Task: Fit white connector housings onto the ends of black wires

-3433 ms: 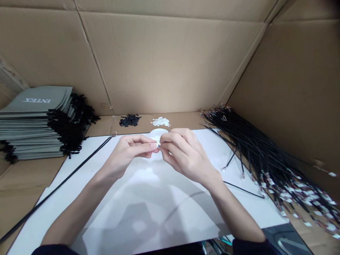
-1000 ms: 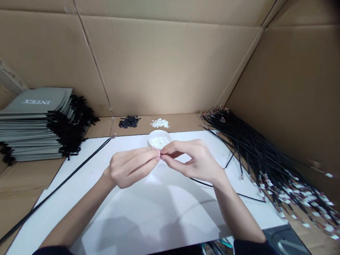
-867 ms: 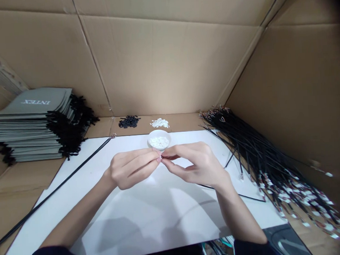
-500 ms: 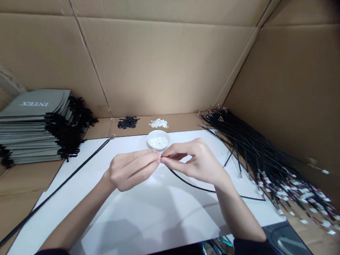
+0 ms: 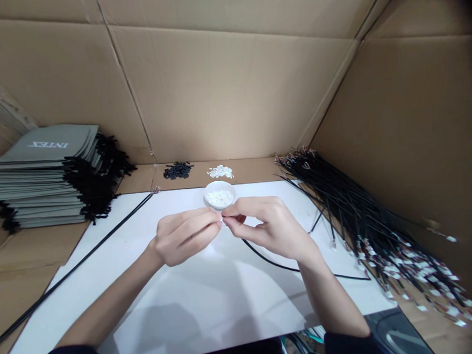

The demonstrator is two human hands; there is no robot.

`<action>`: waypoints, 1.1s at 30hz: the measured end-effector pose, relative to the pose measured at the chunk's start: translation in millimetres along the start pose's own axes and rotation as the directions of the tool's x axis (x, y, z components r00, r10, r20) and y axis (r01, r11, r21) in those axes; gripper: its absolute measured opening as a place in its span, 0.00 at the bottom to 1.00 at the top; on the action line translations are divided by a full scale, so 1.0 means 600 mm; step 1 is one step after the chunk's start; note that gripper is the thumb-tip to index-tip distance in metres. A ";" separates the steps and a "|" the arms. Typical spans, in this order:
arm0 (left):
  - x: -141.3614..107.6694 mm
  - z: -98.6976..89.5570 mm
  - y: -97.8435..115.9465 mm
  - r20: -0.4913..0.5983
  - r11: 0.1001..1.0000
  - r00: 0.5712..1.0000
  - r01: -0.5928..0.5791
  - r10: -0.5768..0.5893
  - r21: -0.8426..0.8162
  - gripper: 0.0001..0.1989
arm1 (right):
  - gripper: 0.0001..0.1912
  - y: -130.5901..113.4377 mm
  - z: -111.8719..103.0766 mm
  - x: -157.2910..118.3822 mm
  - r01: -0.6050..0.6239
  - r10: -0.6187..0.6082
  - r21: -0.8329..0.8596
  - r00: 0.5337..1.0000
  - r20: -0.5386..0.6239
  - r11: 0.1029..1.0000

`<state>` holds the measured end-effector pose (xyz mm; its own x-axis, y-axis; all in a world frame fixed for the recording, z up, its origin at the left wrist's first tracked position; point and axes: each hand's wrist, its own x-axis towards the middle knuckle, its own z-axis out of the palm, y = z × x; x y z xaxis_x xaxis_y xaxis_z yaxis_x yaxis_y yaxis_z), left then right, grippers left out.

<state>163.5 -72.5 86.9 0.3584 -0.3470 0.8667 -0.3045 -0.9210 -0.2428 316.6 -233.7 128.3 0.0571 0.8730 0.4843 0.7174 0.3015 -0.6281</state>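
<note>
My left hand [image 5: 187, 237] is closed in a pinch over the white board [image 5: 179, 289], with a small white connector [image 5: 221, 218] just showing at its fingertips. Opposite it, my right hand [image 5: 269, 226] pinches the end of a black cable [image 5: 272, 259], thumb and forefinger close against the left fingertips. The cable runs out below my right hand and along the board to the right. Fingers hide the wire ends, so I cannot tell how far they sit in the connector. Just beyond the hands stands a white bowl [image 5: 232, 188] holding small white pieces.
Black tube pieces [image 5: 178, 171] and white pieces [image 5: 220, 171] lie in piles at the back. Grey INTEX folders [image 5: 34, 180] are stacked at left. Two black cables [image 5: 99, 245] lie nearby. A heap of black cables [image 5: 355, 206] with white connectors fills the right. Cardboard walls [image 5: 230, 91] surround the board.
My right fingertips have shifted slightly, and the cable below that hand has moved a little to the right. My left hand stays nearly in place.
</note>
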 end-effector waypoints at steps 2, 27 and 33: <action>-0.007 0.008 -0.007 -0.068 1.000 0.997 0.024 -0.023 0.008 0.07 | 0.06 0.000 0.003 0.001 -0.008 0.013 0.094 0.999 -0.052 0.996; 0.037 -0.004 -0.020 0.012 0.877 0.892 0.447 -0.452 -0.179 0.24 | 0.06 -0.011 0.024 0.007 -0.081 0.083 0.018 0.960 -0.268 0.997; 0.037 -0.001 -0.021 0.135 0.714 0.828 0.541 -0.543 -0.445 0.05 | 0.07 -0.017 0.018 0.006 -0.089 0.073 -0.051 0.964 -0.256 0.995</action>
<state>174.9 -68.6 109.6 0.5818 0.1891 0.7910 -0.4162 -0.7664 0.4893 301.9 -229.7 129.7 0.2852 0.7654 0.5770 0.7439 0.2029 -0.6368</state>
